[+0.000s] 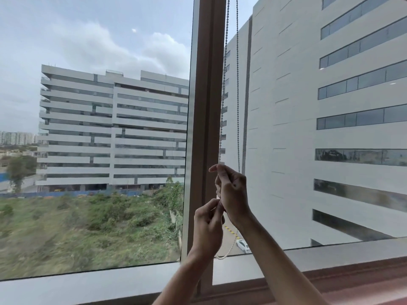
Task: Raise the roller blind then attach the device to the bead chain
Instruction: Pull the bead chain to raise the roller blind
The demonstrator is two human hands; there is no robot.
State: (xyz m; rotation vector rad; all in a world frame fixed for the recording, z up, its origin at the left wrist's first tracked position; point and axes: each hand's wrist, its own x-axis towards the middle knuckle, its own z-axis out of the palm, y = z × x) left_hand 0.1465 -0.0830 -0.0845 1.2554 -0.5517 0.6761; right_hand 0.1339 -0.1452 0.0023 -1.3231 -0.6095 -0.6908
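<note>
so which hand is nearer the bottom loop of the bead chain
Left. The left hand pinches the bead chain low down, just above its bottom loop. The right hand grips the chain higher up.

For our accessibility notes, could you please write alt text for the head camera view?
Two bare hands pinch a bead chain hanging beside a brown window frame, the right hand above the left hand. Through the glass are pale office buildings, scrubland and a cloudy sky.

The chain (237, 84) ran off the top edge; the right hand (231, 190) hid part of it, and the left hand (208, 225) hid more below.
</note>
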